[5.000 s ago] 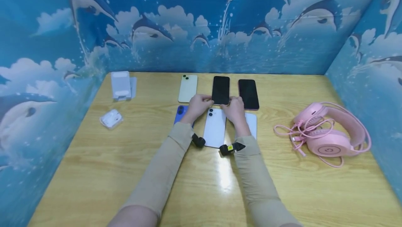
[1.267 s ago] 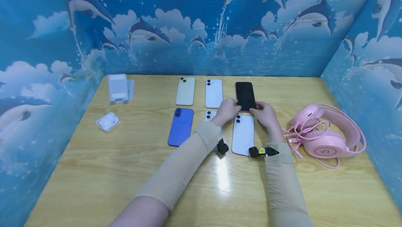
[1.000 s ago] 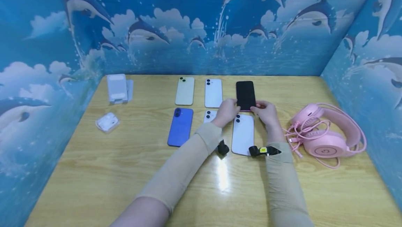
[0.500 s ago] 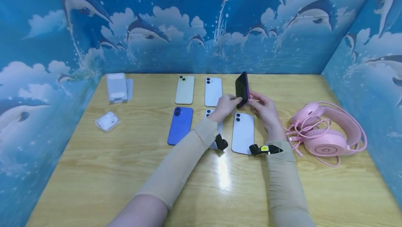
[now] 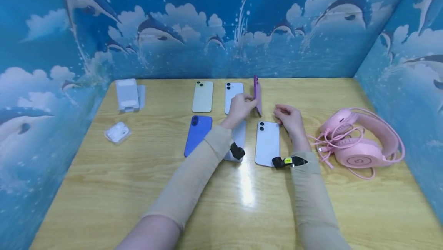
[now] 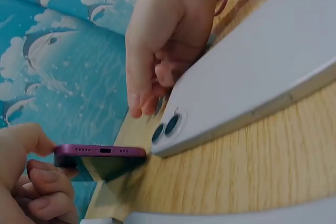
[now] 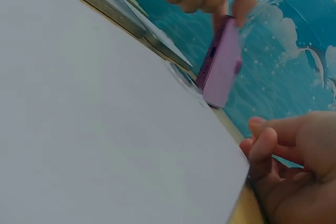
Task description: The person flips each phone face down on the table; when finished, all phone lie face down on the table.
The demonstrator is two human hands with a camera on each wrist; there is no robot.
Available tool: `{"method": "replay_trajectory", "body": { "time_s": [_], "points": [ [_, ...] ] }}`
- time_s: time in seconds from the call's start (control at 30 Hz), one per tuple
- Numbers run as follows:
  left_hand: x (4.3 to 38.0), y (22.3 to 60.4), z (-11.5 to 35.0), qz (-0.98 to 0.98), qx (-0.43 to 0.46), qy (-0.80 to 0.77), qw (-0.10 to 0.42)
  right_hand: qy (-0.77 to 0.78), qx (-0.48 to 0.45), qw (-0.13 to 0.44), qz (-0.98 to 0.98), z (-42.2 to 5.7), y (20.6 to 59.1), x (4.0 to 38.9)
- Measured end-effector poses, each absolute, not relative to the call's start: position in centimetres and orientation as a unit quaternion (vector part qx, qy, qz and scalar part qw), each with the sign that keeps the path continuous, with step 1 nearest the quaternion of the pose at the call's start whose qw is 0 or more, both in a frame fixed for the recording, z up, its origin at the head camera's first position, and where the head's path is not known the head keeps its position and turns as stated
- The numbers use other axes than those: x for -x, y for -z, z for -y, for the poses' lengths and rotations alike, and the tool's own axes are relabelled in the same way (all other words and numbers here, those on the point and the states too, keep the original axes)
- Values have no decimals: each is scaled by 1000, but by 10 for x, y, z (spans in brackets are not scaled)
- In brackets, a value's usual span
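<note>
My left hand (image 5: 238,108) pinches a purple-pink phone (image 5: 257,98) by one long edge. The phone stands on its side in the back row, its pink back turned toward my right hand (image 5: 290,119). In the left wrist view, the charging-port end of the purple phone (image 6: 105,151) faces the camera. Loosely bent and holding nothing, the right hand's fingers hover right of the phone, as the right wrist view shows at the hand (image 7: 299,161). Just below lies a white phone (image 5: 267,142), back up. Another pale phone (image 5: 238,136) lies partly hidden under my left wrist.
Pale green (image 5: 202,96) and white (image 5: 232,90) phones lie back up along the rear, a blue phone (image 5: 197,132) in front. Pink headphones (image 5: 363,154) with looped cable lie right. A whitish box-like item (image 5: 127,93) and bagged white earphones (image 5: 118,132) lie left.
Five seconds ago both hands held the middle rear phone, then screen up; it now shows a white back. The purple phone, flat and screen up one second ago, is tipped upright; my right hand released it.
</note>
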State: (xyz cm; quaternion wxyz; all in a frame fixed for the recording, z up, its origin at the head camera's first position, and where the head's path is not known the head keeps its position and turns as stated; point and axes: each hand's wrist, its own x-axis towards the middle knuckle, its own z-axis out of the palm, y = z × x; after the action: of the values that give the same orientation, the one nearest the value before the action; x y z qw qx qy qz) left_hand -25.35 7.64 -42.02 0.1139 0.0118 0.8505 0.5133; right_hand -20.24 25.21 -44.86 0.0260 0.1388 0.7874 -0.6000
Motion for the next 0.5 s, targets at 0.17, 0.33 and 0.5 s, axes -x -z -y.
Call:
{"method": "replay_trajectory", "body": {
  "time_s": [0.17, 0.33, 0.5],
  "points": [
    [258, 433, -73, -870, -21, -478, 120, 581, -158, 43, -798, -251, 450, 205],
    [258, 444, -83, -884, -35, -448, 128, 574, -156, 42, -803, -252, 450, 207],
    [253, 444, -89, -900, -40, -418, 121, 573, -159, 45, -803, -251, 449, 206]
  ]
}}
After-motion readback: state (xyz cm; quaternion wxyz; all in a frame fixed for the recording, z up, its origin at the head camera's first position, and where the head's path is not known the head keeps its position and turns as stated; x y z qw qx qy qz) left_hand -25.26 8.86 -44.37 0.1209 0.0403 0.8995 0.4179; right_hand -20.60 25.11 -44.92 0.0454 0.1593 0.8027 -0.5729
